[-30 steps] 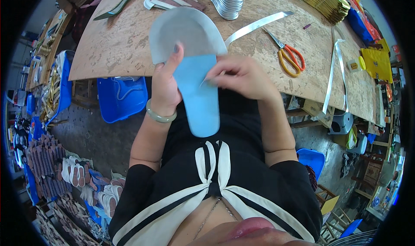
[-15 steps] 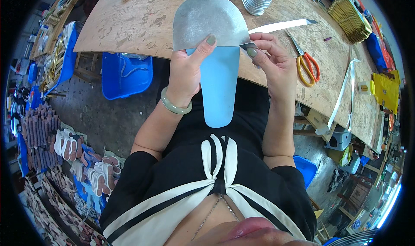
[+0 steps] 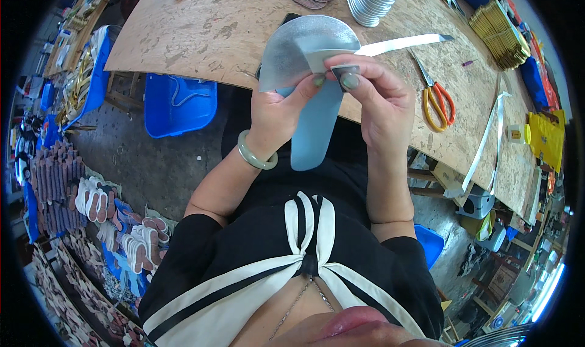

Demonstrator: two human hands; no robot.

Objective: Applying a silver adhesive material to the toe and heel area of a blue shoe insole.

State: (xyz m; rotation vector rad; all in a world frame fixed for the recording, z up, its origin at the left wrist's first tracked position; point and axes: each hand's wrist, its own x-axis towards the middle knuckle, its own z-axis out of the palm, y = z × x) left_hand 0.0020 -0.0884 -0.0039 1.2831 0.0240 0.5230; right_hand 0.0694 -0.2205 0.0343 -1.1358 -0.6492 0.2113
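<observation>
My left hand, wearing a pale bangle, grips a slipper piece, its thumb in front and its fingers mostly hidden behind. The piece has a wide, rounded silver upper at the far end and a long light-blue sole pointing toward me. At the upper's right corner my right hand is closed, pinching a small dark-grey flap between thumb and fingers. That edge curls over and shows a pale underside. Beyond the right fingers lies a white strip with a dark tip.
Orange-handled scissors lie on the wooden table to the right. Stacked silver pieces and gold pieces stand farther back. A ribbon loop hangs over the right edge. A blue bin stands below left.
The slipper piece has tilted and shifted slightly nearer to me. Its right corner now curls over, and both hands have come closer together.
</observation>
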